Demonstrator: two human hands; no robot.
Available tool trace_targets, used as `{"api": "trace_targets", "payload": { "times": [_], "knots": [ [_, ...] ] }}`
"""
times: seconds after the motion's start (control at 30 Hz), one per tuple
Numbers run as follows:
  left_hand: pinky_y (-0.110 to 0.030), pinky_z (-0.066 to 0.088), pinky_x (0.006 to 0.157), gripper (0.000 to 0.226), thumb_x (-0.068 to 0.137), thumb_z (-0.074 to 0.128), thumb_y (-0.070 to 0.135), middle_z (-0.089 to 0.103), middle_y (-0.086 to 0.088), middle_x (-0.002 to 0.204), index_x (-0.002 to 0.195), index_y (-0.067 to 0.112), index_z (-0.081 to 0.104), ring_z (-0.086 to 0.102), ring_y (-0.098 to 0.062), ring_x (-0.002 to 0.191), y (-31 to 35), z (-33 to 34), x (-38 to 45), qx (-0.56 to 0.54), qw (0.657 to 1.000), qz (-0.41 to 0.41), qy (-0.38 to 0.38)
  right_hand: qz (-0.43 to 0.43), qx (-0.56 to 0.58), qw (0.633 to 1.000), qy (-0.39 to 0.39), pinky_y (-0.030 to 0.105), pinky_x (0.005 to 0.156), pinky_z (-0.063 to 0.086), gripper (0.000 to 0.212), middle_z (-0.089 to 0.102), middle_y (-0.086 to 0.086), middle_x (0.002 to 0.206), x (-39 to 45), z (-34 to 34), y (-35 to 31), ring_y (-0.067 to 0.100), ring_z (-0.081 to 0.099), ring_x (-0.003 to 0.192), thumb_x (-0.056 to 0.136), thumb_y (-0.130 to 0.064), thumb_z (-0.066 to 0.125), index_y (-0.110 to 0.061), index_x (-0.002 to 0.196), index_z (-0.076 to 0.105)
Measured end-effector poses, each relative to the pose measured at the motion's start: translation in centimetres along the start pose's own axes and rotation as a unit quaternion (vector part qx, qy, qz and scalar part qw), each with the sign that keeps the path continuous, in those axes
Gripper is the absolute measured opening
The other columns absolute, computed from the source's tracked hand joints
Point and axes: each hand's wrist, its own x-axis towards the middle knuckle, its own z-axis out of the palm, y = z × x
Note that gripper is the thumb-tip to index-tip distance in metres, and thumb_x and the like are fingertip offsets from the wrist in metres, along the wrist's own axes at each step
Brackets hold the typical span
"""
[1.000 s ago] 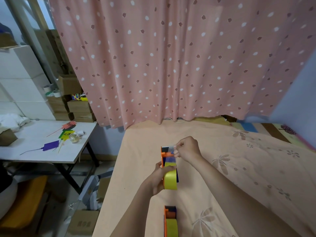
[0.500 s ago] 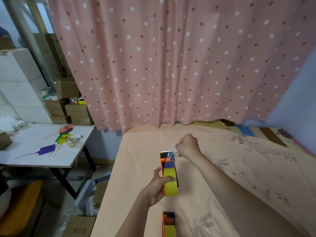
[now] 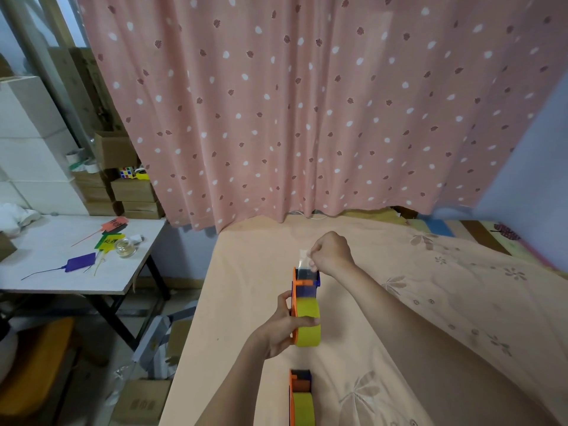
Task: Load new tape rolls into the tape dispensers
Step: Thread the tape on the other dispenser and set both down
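At lower centre of the frame, an orange plastic tape dispenser (image 3: pixel 302 298) with a yellow tape roll (image 3: pixel 308 327) sat in my left hand (image 3: pixel 284 325), fingers wrapped around it. My right hand (image 3: pixel 332 253) pinched the clear tape end (image 3: pixel 303 256) just above. A second orange dispenser (image 3: pixel 299 395) lay below on the peach bedsheet (image 3: pixel 246 287).

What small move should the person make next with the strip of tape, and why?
Probably pull the strip of tape down across the front edge of the dispenser. The right hand pinches the strip's free end above it, and the left hand steadies the yellow roll.
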Motion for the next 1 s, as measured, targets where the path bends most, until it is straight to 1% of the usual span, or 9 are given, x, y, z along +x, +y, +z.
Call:
{"api": "trace_targets", "payload": {
  "times": [0.1,0.2,0.3,0.37,0.5,0.63,0.8,0.9,1.0],
  "knots": [
    [-0.037,0.060,0.075,0.097,0.073,0.085,0.009,0.057,-0.006,0.126,0.140,0.039,0.020,0.063,-0.024,0.111,0.0,0.0,-0.1,0.001,1.000,-0.003,-0.002,-0.017,-0.011,1.000,0.000,0.041,0.081,0.061,0.018,0.074,0.015,0.091,0.1,0.2,0.0,0.032,0.073,0.086,0.082,-0.001,0.057,-0.002,0.087,0.074],
    [-0.038,0.060,0.077,0.097,0.074,0.084,0.009,0.056,-0.010,0.130,0.141,0.038,0.021,0.062,-0.029,0.116,0.1,-0.2,-0.2,0.000,1.000,-0.007,-0.006,-0.044,-0.001,0.999,-0.013,0.035,0.078,0.062,0.014,0.074,0.010,0.079,0.4,0.3,0.1,0.026,0.073,0.078,0.084,0.001,0.063,0.000,0.079,0.076],
    [-0.039,0.059,0.080,0.100,0.069,0.084,0.011,0.055,-0.014,0.134,0.141,0.039,0.022,0.060,-0.031,0.118,0.1,-0.4,-0.5,0.012,1.000,-0.011,-0.019,-0.065,0.011,0.997,-0.048,0.016,0.055,0.053,0.012,0.067,0.003,0.065,0.6,0.1,0.1,0.010,0.066,0.057,0.087,-0.004,0.069,-0.001,0.077,0.075],
    [-0.040,0.058,0.082,0.099,0.069,0.084,0.010,0.055,-0.015,0.134,0.142,0.038,0.024,0.060,-0.030,0.117,0.0,-0.5,-0.5,0.009,1.000,-0.010,-0.025,-0.072,0.024,0.995,-0.060,0.009,0.049,0.045,0.010,0.067,0.003,0.066,0.7,0.0,0.1,0.004,0.062,0.052,0.088,-0.004,0.069,-0.002,0.080,0.075],
    [-0.048,0.054,0.092,0.100,0.062,0.086,0.011,0.059,-0.013,0.128,0.141,0.036,0.030,0.062,-0.031,0.113,-0.1,-0.6,-0.5,-0.014,0.999,-0.008,-0.037,-0.093,0.024,0.994,-0.061,0.020,0.060,0.052,0.010,0.070,0.011,0.068,0.8,-0.3,0.3,0.012,0.063,0.057,0.087,-0.007,0.071,0.000,0.082,0.076],
    [-0.055,0.050,0.099,0.101,0.059,0.087,0.010,0.060,-0.013,0.126,0.140,0.034,0.032,0.066,-0.032,0.107,-0.3,-1.2,-0.7,-0.049,0.998,-0.005,-0.049,-0.072,0.026,0.996,-0.054,0.018,0.055,0.044,0.013,0.069,0.003,0.058,1.6,-1.4,1.1,0.005,0.061,0.051,0.085,-0.012,0.073,-0.007,0.074,0.077],
    [-0.053,0.048,0.102,0.103,0.061,0.086,0.008,0.059,-0.013,0.129,0.144,0.035,0.031,0.063,-0.030,0.112,-0.6,-1.2,-1.0,-0.034,0.997,-0.015,-0.066,-0.040,0.033,0.997,-0.057,0.036,0.078,0.059,0.015,0.075,0.018,0.076,1.7,-1.5,1.9,0.017,0.064,0.062,0.084,-0.009,0.073,-0.006,0.070,0.075],
    [-0.046,0.051,0.095,0.099,0.069,0.080,0.003,0.059,-0.011,0.129,0.147,0.035,0.029,0.061,-0.028,0.114,-0.6,-1.2,-1.3,-0.017,0.997,-0.015,-0.078,-0.030,0.044,0.997,-0.053,0.035,0.078,0.058,0.021,0.075,0.019,0.075,1.9,-1.7,1.9,0.016,0.064,0.060,0.085,-0.007,0.073,-0.010,0.064,0.072],
    [-0.047,0.049,0.096,0.097,0.073,0.076,0.001,0.058,-0.008,0.130,0.148,0.038,0.027,0.058,-0.029,0.118,-0.3,-1.3,-1.7,-0.013,0.995,-0.020,-0.094,-0.015,0.055,0.997,-0.053,0.028,0.070,0.055,0.015,0.074,0.017,0.075,2.0,-1.8,1.7,0.014,0.065,0.055,0.085,-0.006,0.073,-0.006,0.070,0.073]
  ]
}}
